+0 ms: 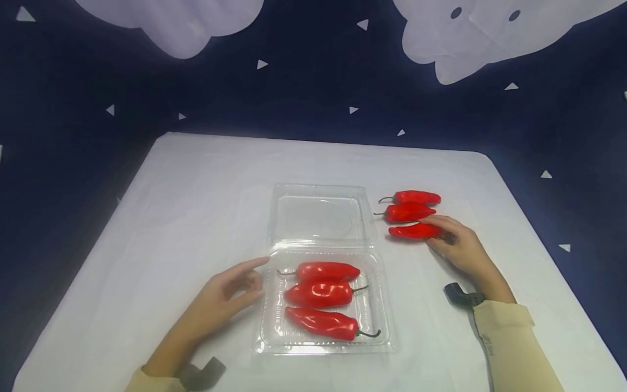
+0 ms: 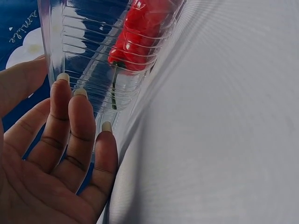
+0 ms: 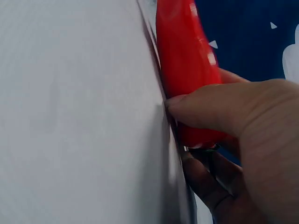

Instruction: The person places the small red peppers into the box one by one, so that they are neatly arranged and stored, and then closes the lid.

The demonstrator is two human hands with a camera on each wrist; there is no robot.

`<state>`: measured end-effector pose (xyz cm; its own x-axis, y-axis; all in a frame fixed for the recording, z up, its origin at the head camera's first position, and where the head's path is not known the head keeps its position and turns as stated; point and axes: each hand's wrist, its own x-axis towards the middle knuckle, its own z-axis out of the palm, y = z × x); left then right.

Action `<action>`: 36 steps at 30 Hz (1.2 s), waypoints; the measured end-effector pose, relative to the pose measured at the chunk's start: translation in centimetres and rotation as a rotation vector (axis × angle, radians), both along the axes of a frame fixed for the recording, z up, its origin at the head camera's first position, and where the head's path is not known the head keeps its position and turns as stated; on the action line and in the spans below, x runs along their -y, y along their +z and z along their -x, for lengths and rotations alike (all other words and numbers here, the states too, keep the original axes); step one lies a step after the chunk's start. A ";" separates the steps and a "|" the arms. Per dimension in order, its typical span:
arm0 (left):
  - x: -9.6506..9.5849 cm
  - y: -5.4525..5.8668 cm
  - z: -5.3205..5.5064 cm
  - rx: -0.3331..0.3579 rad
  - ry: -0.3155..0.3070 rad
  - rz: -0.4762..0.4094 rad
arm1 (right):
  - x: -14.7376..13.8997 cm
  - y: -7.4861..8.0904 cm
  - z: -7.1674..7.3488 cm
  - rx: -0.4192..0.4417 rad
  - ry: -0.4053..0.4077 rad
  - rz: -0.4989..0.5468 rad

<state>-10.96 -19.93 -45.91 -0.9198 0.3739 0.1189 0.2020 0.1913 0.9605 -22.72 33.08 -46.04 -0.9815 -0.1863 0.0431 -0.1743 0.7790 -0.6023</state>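
My right hand [image 1: 462,249] pinches the near red pepper [image 1: 411,232] of the loose group on the right, thumb and fingers at its stem end. In the right wrist view the thumb [image 3: 201,108] lies across the pepper, close to the table surface. Just beyond it lie two more red peppers [image 1: 409,212]. My left hand [image 1: 215,299] is at the left side of a clear hinged plastic container [image 1: 387,305], fingers loosely bent and fingertips right at its wall. Three red peppers [image 1: 318,294] lie side by side in the container's base, stems pointing different ways.
The container's clear lid [image 1: 318,215] lies folded back, away from me. A white-covered table [image 1: 196,190] bears everything. Behind it hangs a dark blue cloth [image 1: 313,81] with white cloud shapes and small triangles. A dark wrist device [image 1: 462,296] sits by the right sleeve.
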 end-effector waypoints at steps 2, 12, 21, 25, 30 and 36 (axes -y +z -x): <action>0.1 0.0 0.0 0.001 -0.002 -0.004 | 0.0 -0.1 0.0 0.034 -0.014 -0.008; 0.0 -0.2 0.0 0.002 -0.001 0.011 | -0.2 -0.1 -0.8 0.065 -0.093 0.024; 0.1 -0.2 -0.1 0.004 -0.008 -0.006 | 0.5 0.8 -1.5 0.032 -0.153 0.018; 0.1 -0.3 -0.2 0.013 -0.021 -0.032 | 1.4 1.9 -2.1 0.000 -0.145 0.035; 0.0 -0.1 -0.1 0.003 -0.024 -0.036 | 4.0 4.0 -2.7 -0.108 -0.082 0.055; 0.1 0.0 -0.1 -0.006 -0.021 -0.033 | 8.6 6.4 -4.2 -0.200 0.066 0.038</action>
